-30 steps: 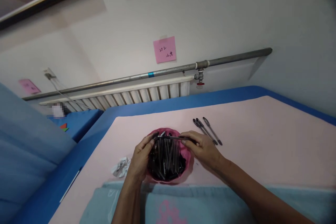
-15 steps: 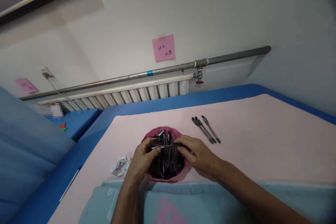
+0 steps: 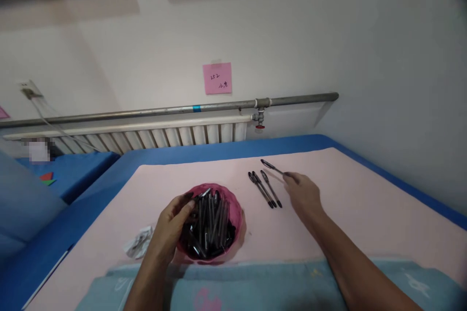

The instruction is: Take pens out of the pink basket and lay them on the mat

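Note:
My right hand is closed on the lower end of a capped black pen, whose cap points up and left, away from me. Just left of it, three similar pens lie side by side on the pink sheet. My left hand is at the left rim of a pink basket, thumb and fingers drawn together by the pens. Whatever is between those fingertips, I cannot make out. Clear-barrelled pens and loose black caps fill the basket.
A crumpled white wrapper lies left of the basket on the pink sheet. A light blue cloth runs along the near edge. Behind the blue-edged table stand a white radiator and a metal pipe.
The pen held between both hands over the basket has gone right in my right hand, beside the lying pens. My left hand stays by the basket. The view has shifted.

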`<state>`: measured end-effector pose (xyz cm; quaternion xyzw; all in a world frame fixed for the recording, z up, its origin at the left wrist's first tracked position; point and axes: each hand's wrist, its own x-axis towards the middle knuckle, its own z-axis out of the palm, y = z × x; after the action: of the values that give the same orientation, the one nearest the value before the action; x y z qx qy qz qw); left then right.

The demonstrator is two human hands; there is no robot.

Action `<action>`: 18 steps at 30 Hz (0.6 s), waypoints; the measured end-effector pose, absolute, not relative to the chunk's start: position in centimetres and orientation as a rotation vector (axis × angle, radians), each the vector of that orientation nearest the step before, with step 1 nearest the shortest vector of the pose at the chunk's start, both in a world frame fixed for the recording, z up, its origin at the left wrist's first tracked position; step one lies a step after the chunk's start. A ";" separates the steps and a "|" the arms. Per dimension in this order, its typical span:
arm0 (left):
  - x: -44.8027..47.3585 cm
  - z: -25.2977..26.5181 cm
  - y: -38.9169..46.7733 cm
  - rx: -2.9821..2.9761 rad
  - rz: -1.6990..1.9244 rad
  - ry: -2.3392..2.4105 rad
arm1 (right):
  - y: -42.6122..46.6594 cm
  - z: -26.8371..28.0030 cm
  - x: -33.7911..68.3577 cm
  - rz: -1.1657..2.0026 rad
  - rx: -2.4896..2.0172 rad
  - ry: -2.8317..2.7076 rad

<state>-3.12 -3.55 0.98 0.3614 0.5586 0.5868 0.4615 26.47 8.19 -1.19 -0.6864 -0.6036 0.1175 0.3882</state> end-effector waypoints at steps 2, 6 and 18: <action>-3.3 1.1 -3.6 0.860 1.483 1.390 | 8.5 -1.3 27.2 0.285 -1.847 -1.557; -3.9 1.2 -3.6 0.814 1.559 1.417 | 8.9 -1.3 27.0 0.285 -2.004 -1.656; -4.2 0.8 -3.5 1.010 1.560 1.634 | 8.3 -0.7 25.6 0.275 -1.969 -1.813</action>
<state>-4.24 -3.51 0.80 0.3858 0.6238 0.5958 0.3273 25.62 8.26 -0.72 -0.7133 -0.6568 0.0995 0.2233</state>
